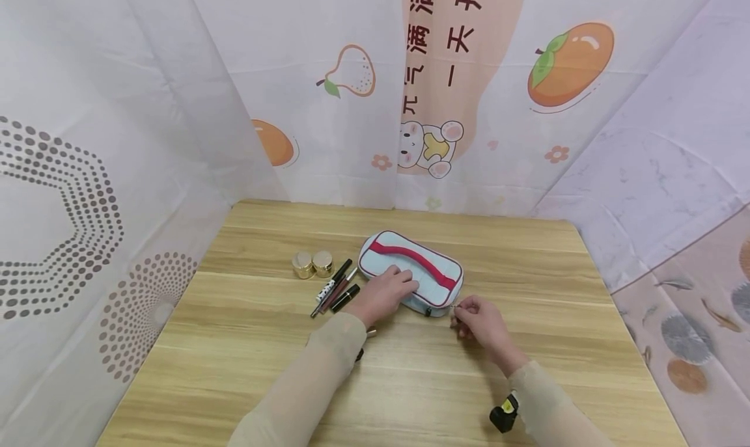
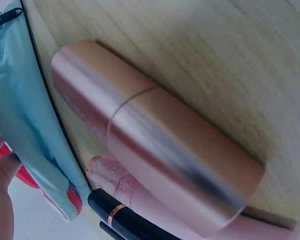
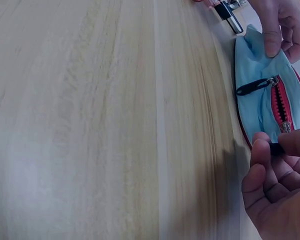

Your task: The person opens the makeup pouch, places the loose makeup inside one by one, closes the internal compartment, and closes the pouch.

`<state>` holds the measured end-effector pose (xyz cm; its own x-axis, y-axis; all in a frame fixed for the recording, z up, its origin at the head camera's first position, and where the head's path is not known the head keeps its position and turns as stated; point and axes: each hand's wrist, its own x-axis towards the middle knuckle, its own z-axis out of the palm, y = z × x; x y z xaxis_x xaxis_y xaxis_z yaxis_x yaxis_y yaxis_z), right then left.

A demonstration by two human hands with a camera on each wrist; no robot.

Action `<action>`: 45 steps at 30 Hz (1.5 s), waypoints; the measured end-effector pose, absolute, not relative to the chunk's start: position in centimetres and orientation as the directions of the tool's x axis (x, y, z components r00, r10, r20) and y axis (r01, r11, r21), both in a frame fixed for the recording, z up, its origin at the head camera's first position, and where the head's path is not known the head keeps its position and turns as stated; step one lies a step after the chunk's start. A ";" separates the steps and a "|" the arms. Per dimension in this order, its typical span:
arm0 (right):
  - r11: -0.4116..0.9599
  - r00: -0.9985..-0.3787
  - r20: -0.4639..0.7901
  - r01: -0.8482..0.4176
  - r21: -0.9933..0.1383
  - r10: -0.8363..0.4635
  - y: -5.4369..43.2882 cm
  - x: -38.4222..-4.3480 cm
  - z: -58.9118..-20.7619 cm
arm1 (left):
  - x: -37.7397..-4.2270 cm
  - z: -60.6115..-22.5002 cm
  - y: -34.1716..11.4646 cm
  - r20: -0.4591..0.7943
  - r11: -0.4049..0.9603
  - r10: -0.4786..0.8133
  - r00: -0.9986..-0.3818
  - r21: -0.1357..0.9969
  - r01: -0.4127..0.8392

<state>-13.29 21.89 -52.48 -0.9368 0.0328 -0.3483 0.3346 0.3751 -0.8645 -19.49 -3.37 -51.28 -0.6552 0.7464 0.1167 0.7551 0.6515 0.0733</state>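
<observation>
A light blue cosmetic bag [image 1: 424,284] with a red handle [image 1: 410,254] lies on the table. My left hand [image 1: 387,294] holds its near side, thumb against the blue fabric and fingers bent over the top edge, as the right wrist view shows. At the bag's right end, my right hand [image 3: 285,192] pinches a black zipper pull [image 3: 276,149] between thumb and forefinger. A second black zipper pull [image 3: 252,87] hangs nearer the left hand. Between the two sliders, the red zipper [image 3: 281,102] is parted in a narrow dark gap.
Left of the bag stand two gold-lidded jars [image 1: 303,265]. Beside them lie slim makeup pencils [image 1: 335,295] and a black tube [image 1: 346,298]. A rose-gold tube [image 2: 140,125] lies close under my left wrist, with a pink tube [image 2: 110,172] beyond it. Printed curtains [image 1: 305,187] hang behind the wooden table.
</observation>
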 end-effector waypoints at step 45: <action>0.641 -0.969 -0.229 0.120 -0.758 -0.090 24.3 -12.5 -50.8 | -17.9 -49.0 -3.0 0.071 0.554 0.832 -0.550 -0.065 0.830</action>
